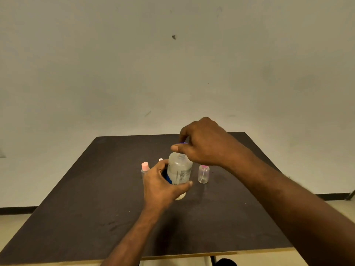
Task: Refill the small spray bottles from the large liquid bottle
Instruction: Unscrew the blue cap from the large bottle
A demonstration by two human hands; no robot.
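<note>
The large translucent liquid bottle (179,170) stands upright near the middle of the dark table (96,217). My left hand (163,184) grips its lower body, fingers and thumb curled round it. Just above the bottle's neck, my right hand (199,145) pinches a purple cap (182,143). A small clear spray bottle with a pink top (203,174) stands right of the large bottle. Another small bottle with a pink cap (145,168) stands to the left, and a third small white top (160,159) peeks out behind my left hand.
The table's far edge meets a plain pale wall (172,73). A light wooden front edge (192,256) of the table runs close to me, with pale floor on both sides.
</note>
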